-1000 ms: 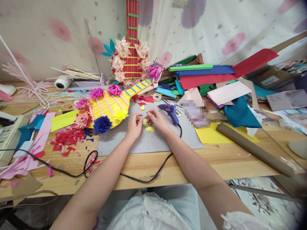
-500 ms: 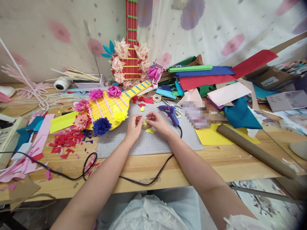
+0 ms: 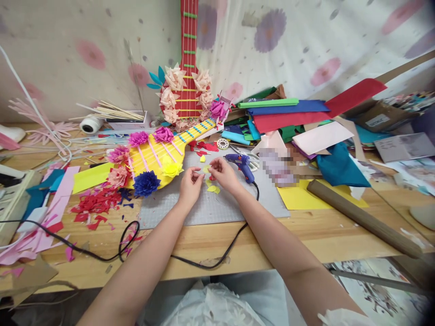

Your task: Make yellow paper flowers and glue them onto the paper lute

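My right hand (image 3: 224, 174) pinches a small pale yellow paper petal (image 3: 205, 169) between thumb and fingers. Just left of it, my left hand (image 3: 190, 185) is closed with thumb and fingertips together; whatever may be in them is too small to make out. Beneath the hands, more yellow petals (image 3: 213, 189) lie on the grey cutting mat (image 3: 170, 213). Another yellow petal (image 3: 203, 159) rests farther back. A purple glue gun (image 3: 240, 164) lies right of my right hand. Left of my left hand is a yellow paper guitar (image 3: 146, 158) with paper flowers, among them a yellow flower (image 3: 172, 167).
A red guitar (image 3: 188, 68) stands against the curtain. Coloured paper (image 3: 288, 111) is piled at the back right. Red scraps (image 3: 95, 199) cover the left. A black cord (image 3: 217, 262) runs along the front edge. A brown roll (image 3: 363, 217) lies at right.
My hands have drawn slightly apart, and the yellow petal between them now shows at my right fingertips. The view has tilted up a little. The guitars and glue gun stay in place.
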The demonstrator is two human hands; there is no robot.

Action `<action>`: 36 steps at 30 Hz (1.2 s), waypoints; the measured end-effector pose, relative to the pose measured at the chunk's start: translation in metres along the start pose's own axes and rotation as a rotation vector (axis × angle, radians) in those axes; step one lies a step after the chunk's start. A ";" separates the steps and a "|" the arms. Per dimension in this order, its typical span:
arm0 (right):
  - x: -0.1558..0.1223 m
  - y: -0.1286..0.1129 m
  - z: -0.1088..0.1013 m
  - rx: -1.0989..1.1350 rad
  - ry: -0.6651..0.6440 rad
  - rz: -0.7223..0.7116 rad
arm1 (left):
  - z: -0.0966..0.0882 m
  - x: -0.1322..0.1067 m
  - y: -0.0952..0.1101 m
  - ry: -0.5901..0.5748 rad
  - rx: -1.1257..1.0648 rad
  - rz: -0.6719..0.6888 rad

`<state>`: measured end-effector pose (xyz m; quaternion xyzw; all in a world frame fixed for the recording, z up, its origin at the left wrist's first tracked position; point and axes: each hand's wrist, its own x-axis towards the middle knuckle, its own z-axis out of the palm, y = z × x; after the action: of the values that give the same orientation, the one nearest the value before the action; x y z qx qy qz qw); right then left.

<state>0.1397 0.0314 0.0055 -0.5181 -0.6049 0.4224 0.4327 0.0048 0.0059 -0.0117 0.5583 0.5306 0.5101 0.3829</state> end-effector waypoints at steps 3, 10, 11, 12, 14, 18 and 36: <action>0.014 -0.020 -0.007 -0.170 0.109 -0.105 | -0.002 -0.005 0.006 -0.039 0.184 0.126; 0.072 -0.050 -0.018 -0.865 0.124 -0.242 | -0.016 -0.022 0.027 -0.027 0.427 0.777; 0.079 -0.048 -0.018 -0.941 0.061 -0.200 | -0.019 -0.024 0.030 0.025 0.437 0.849; 0.084 -0.046 -0.017 -0.995 0.008 -0.174 | -0.022 -0.025 0.033 0.084 0.449 0.904; 0.088 -0.042 -0.017 -1.038 -0.039 -0.177 | -0.026 -0.025 0.036 0.191 0.468 0.970; 0.075 -0.038 -0.018 -1.042 -0.010 -0.281 | -0.029 -0.018 0.033 0.191 0.459 0.966; -0.011 0.000 -0.013 -0.782 -0.265 -0.413 | -0.009 -0.006 -0.002 -0.177 0.682 0.399</action>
<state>0.1529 0.0213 0.0081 -0.4528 -0.8594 0.1301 0.1988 -0.0042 -0.0012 -0.0128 0.7871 0.5155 0.3191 0.1135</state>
